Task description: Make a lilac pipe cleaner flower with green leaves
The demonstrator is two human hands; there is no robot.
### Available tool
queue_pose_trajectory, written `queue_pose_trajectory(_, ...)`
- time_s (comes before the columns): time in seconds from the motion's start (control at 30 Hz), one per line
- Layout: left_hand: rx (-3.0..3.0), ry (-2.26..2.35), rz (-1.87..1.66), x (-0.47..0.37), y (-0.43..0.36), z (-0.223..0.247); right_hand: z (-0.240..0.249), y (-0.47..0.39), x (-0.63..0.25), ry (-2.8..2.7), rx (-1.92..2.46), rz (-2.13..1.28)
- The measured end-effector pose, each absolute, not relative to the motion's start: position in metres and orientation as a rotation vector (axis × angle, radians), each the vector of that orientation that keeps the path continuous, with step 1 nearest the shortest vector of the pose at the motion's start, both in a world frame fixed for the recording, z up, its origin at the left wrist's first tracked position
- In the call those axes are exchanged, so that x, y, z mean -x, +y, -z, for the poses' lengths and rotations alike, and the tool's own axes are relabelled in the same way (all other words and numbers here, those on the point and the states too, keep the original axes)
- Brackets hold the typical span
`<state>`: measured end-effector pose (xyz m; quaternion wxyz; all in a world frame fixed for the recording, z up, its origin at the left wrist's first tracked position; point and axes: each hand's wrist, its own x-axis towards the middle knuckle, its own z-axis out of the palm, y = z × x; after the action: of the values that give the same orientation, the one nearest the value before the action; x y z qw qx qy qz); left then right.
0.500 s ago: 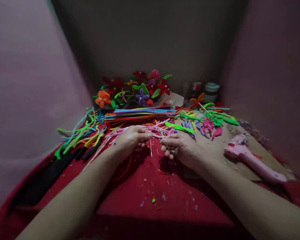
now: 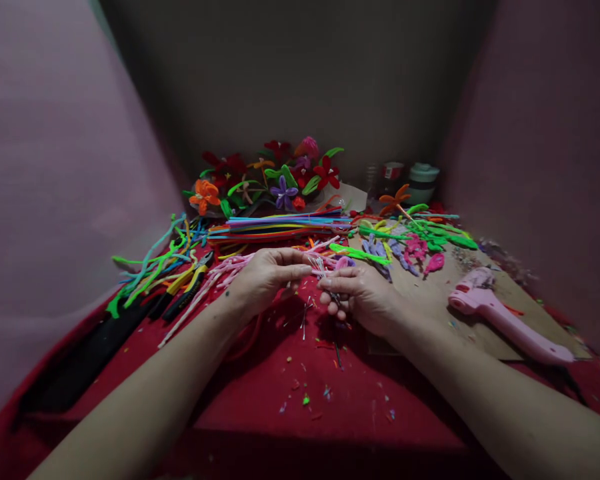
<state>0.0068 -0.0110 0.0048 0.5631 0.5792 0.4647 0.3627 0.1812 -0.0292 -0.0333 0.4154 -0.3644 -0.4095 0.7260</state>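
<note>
The fingers (image 2: 300, 270) of the left hand (image 2: 260, 280) are pressing together beside a bundle of white craft stamens (image 2: 318, 265); whether they are gripping one, I cannot tell. The right hand (image 2: 370, 297) is pinching the bundle. The left is no longer dangling a lone strand, and loose stamens (image 2: 303, 327) are now lying crossed on the red-covered desk (image 2: 250, 407), apparently out of its grasp.

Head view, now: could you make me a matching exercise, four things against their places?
1. glue gun
2. pliers
3. thin white stems
4. lidded jar

A. in the right hand's fingers
B. at the back, by the wall
C. on the brown board
D. left of the left hand

Pairs: 1-C, 2-D, 3-A, 4-B
</note>
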Motion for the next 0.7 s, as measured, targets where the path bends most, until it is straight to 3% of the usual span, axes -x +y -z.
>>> queue_pose_trajectory(0.57, -1.278, 1.078, -1.164, -0.004, -0.007, -0.003, 0.031, -0.031, -0.179, -1.054, 0.977, -1.803)
queue_pose_trajectory(0.7, -1.374, 1.143, -0.846, 0.007, 0.001, -0.008, 0.03, -0.03, -0.18, -0.979, 0.99, -1.777)
